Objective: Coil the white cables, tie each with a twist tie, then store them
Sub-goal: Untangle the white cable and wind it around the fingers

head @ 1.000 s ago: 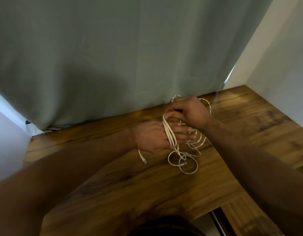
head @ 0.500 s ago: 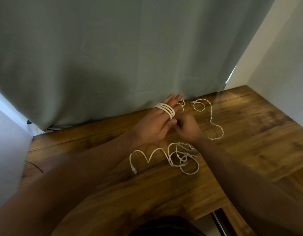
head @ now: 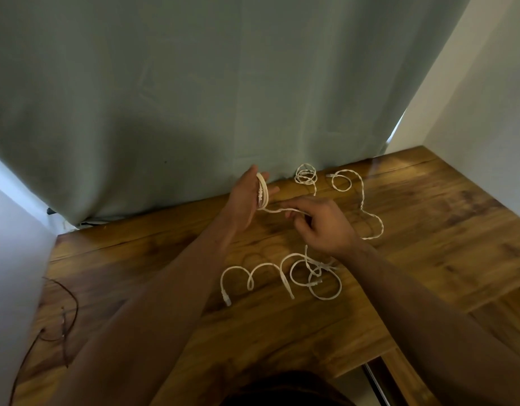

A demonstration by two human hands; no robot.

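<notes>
While the left hand (head: 247, 197) stands upright with straight fingers wrapped in white cable (head: 262, 191) loops, the right hand (head: 320, 222) pinches the cable's trailing length. More loose cables (head: 285, 273) lie on the wooden surface (head: 428, 244).

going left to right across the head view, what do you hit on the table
brown cord → left hand wound with a white cable coil → right hand → twisted white cable

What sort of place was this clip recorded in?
Probably a room at home: a wooden table pushed against a grey-green curtain, with plain white walls on either side. Nothing marks it as a workshop.
</notes>
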